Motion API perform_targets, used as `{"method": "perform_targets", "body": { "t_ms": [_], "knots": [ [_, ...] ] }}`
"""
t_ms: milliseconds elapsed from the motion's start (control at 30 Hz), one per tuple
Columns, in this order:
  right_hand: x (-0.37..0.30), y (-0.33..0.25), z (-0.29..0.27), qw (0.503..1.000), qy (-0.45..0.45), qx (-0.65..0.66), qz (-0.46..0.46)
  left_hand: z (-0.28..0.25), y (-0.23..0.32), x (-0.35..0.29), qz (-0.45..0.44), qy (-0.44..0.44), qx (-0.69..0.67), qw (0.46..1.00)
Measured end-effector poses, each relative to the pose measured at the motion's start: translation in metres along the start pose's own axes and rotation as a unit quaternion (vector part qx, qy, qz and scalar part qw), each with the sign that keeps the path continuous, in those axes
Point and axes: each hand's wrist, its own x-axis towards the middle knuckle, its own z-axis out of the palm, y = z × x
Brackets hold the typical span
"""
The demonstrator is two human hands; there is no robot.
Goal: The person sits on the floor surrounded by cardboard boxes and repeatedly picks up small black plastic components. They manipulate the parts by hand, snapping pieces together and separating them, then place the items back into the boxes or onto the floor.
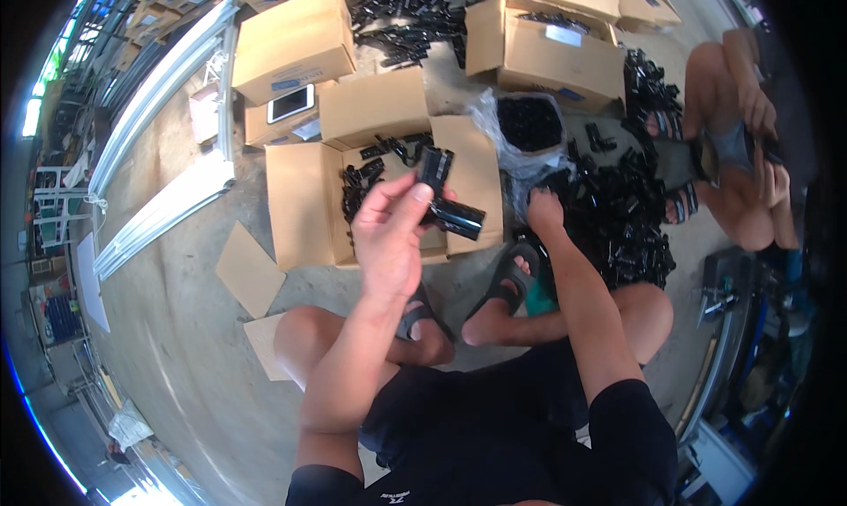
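My left hand is raised over an open cardboard box, thumb and fingers closed on a glossy black elbow-shaped fitting. One arm of the fitting points up, the other to the right. Similar black pieces lie inside the box. Off to the right, my right hand is down at the left edge of a pile of black fittings, beside a clear plastic bag. Its fingers are curled, and what they grip is too dark and small to make out.
Small black parts fill a lined container. Farther back are a cardboard box and another pile. A white tablet rests on a carton. White metal profiles lie left. Another person's hands are at far right.
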Motion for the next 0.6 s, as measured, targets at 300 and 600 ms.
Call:
{"method": "perform_targets", "body": {
  "t_ms": [300, 600],
  "knots": [
    [-0.004, -0.01, -0.01, 0.999, 0.023, -0.002, -0.049, 0.004, -0.005, 0.002, -0.024, 0.0, -0.011, 1.0],
    [0.005, -0.006, -0.004, 0.993, 0.043, 0.106, 0.008, -0.002, -0.001, -0.01, 0.017, 0.029, 0.005, 0.999]
  ]
}}
